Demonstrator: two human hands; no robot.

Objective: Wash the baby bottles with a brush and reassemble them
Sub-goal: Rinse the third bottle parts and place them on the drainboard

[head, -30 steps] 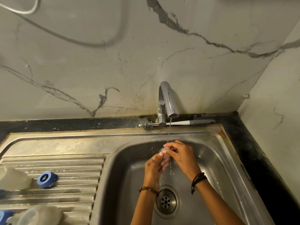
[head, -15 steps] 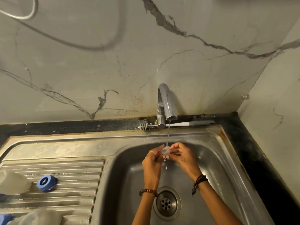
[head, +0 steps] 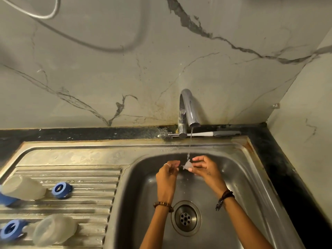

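One head-worn wide-angle view looks forward and down from above the sink (head: 251,159), close in, basin at six o'clock, tap (head: 188,112) at twelve.

No readable text, labels, brands or numbers anywhere in view.

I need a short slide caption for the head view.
Both hands rinse a clear teat under the tap.
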